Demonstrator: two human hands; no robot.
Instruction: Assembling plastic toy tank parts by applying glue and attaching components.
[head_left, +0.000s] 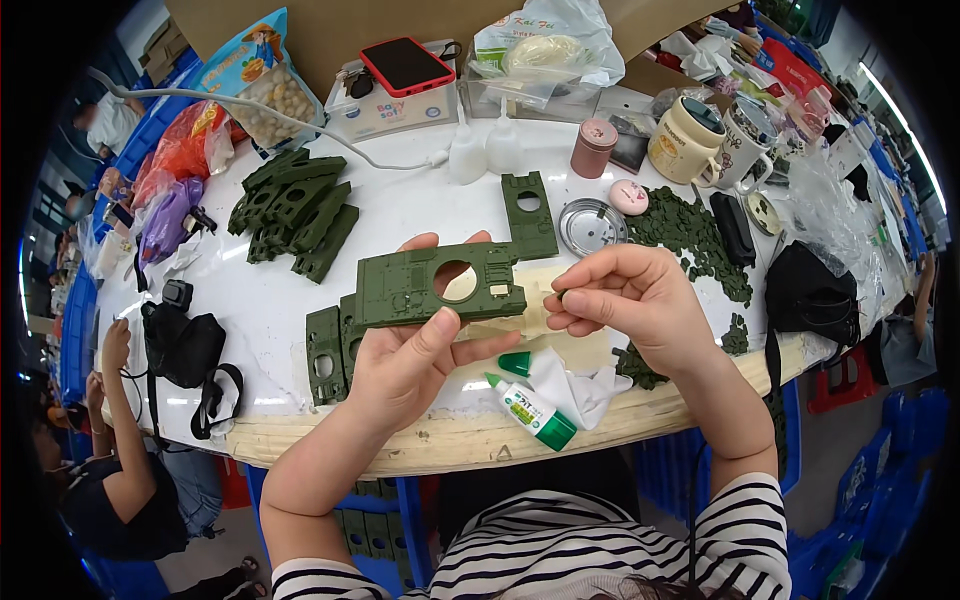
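My left hand is closed round a dark green plastic toy tank hull, held tilted above the table, with a round hole in its top. Just right of the hull, my right hand pinches a tiny dark green part, mostly hidden by the fingertips. Below them lies a white glue bottle with a green nozzle, its green cap off beside a white cloth. More hulls lie at the left of my hand and behind it, one green hull flat on the table.
Stacked green hulls sit at the back left. Small green parts spread on the right, by a round metal dish and a pink tin. Mugs stand behind. A white cable crosses the back. Another person's arm is far left.
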